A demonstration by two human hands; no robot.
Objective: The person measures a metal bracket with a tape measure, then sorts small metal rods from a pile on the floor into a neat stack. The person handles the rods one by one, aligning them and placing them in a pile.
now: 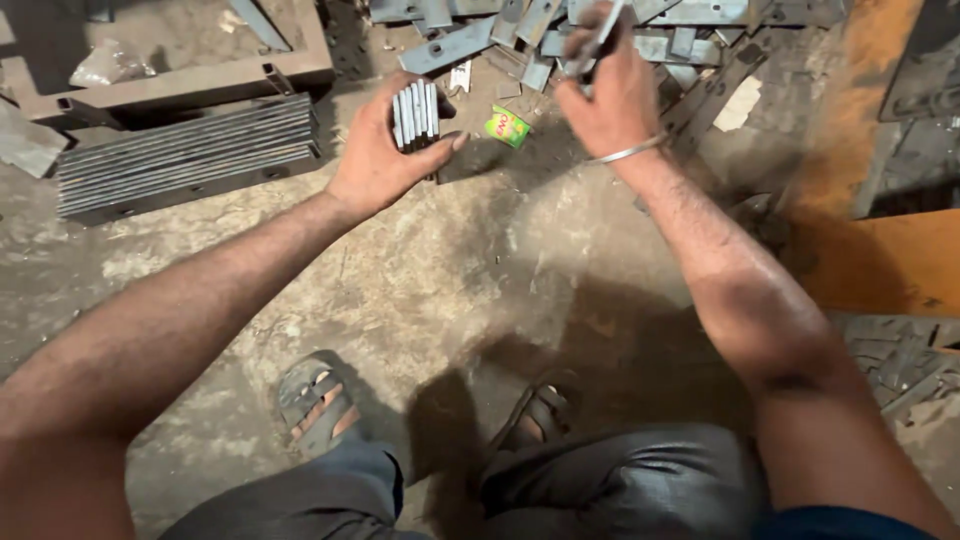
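left hand (375, 150) fingers curled around a stack of flat metal strips (415, 113), long axis upright, ends facing the camera. right hand (605, 95) fingers clamped on 1 metal strip (600, 35), tilted toward the floor's far edge; motion blur obscures its outline.

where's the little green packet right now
In the head view the green packet lies on the floor between the left hand holding a stack of metal plates and the right hand.
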